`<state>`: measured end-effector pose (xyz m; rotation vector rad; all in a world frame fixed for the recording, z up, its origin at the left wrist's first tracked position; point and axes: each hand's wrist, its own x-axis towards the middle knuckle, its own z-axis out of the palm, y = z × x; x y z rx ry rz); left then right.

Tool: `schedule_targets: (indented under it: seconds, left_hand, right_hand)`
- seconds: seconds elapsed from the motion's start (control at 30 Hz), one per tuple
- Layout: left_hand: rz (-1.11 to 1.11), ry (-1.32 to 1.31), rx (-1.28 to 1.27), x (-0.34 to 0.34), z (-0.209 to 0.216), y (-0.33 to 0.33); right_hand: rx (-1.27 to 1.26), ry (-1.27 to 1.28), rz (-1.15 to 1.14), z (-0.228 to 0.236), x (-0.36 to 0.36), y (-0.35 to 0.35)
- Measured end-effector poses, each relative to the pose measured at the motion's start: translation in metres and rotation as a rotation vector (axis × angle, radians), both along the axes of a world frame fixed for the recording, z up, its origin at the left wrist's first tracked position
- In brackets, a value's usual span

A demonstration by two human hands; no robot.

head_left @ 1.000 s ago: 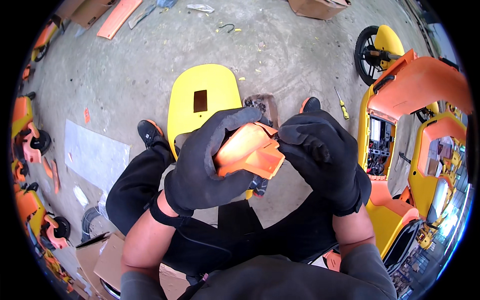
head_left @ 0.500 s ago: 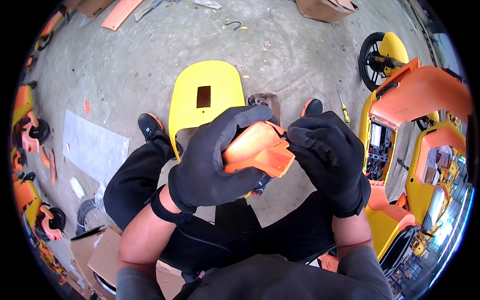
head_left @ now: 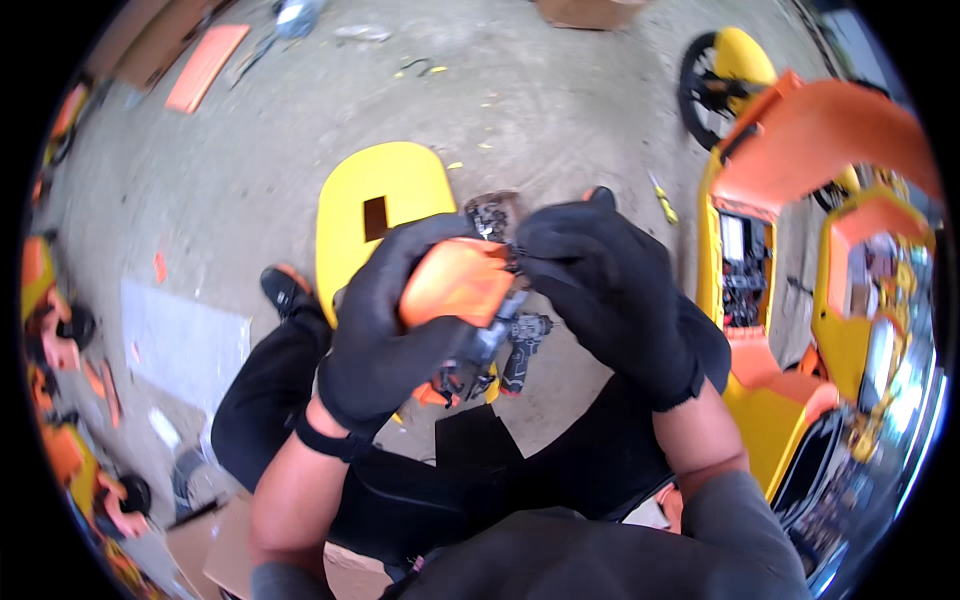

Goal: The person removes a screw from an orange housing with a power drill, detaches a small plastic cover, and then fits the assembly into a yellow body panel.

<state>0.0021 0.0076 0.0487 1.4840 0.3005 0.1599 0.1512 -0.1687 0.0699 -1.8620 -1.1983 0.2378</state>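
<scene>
My gloved left hand (head_left: pixel 375 320) is wrapped round an orange plastic part (head_left: pixel 455 285), held in front of me above the floor. At the part's right edge, my gloved right hand (head_left: pixel 610 285) has its fingers pinched together; a small dark bit shows at the fingertips, too blurred to name. Beyond my left hand lies a yellow curved panel (head_left: pixel 345 195) with a rectangular hole. On the floor below my hands rests a grey and black power drill (head_left: pixel 523 355). Some dark and orange pieces (head_left: pixel 460 380) show under my left hand, partly hidden.
A small box of dark hardware (head_left: pixel 490 215) stands past my hands. To the right are yellow and orange scooter bodies (head_left: pixel 745 350) and a yellow screwdriver (head_left: pixel 664 202). A pale sheet (head_left: pixel 185 340) lies at left; cardboard boxes (head_left: pixel 590 12) stand far off and at lower left.
Both hands have shifted left, and the orange part has turned so its smooth curved face shows instead of its hollow end. The view has shifted too, bringing the drill into sight.
</scene>
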Motion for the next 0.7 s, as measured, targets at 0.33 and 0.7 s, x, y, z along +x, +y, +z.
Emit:
schedule_targets:
  seconds: [0.33, 0.7]
  left_hand:
    - [0.061, 0.171, 0.060, 0.001, -0.083, -0.017]
    - [0.049, 0.359, 0.216, 0.100, -0.205, -0.080]
  right_hand:
    - [0.087, 0.009, -0.037, -0.042, 0.021, -0.015]
    - [0.026, 0.257, -0.456, -0.020, 0.074, -0.071]
